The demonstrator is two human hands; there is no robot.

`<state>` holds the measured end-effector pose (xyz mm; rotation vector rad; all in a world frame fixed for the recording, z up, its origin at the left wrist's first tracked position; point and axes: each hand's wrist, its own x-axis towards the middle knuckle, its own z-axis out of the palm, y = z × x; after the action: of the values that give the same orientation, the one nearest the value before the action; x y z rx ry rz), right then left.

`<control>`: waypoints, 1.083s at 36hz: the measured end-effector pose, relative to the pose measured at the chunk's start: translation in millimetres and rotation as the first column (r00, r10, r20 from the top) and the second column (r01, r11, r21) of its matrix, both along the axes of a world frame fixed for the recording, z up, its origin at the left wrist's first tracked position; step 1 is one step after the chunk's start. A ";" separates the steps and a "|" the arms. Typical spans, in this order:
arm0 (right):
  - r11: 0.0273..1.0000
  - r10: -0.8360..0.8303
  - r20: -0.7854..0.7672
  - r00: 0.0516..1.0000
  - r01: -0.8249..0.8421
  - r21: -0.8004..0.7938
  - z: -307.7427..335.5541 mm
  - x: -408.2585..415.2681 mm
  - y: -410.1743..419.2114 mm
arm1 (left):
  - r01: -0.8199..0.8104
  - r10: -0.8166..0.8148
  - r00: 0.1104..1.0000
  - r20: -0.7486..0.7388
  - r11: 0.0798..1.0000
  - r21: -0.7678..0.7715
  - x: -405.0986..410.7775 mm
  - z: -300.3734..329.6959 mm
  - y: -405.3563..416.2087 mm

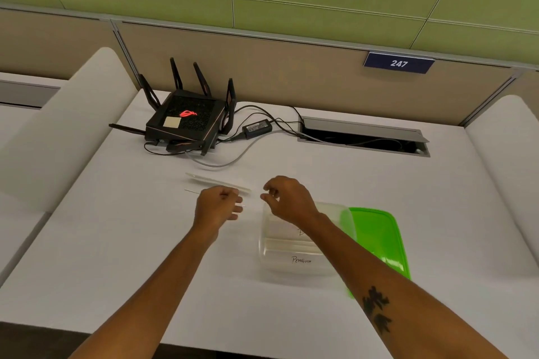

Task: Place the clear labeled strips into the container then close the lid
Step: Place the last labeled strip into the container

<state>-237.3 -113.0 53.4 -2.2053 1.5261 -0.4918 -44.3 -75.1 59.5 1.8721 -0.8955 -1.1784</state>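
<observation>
A white counter [122,242] sits in a cubicle with tan partitions; a blue plate [398,63] reads "247". 2 clear strips [217,182] lie just beyond the left hand [217,205], whose fingers curl onto the nearer one. The right hand [287,198] hovers empty, loosely curled, over the clear container [294,253]. Strips inside read "PENGUIN" (a second label is hidden). The green lid [379,239] lies beside it. The strips look light, thin and slippery: pinch at an end edge.
</observation>
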 end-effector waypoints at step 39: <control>0.997 -0.016 -0.389 0.921 0.042 0.060 -40.6 118.2 -21.4 | -0.355 0.431 0.839 -0.333 0.897 0.265 68.3 -63.3 -73.2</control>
<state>-119.0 -134.4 12.7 -2.3266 1.7409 -0.0025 24.0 -148.3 -3.8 1.7682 -0.1640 -1.3343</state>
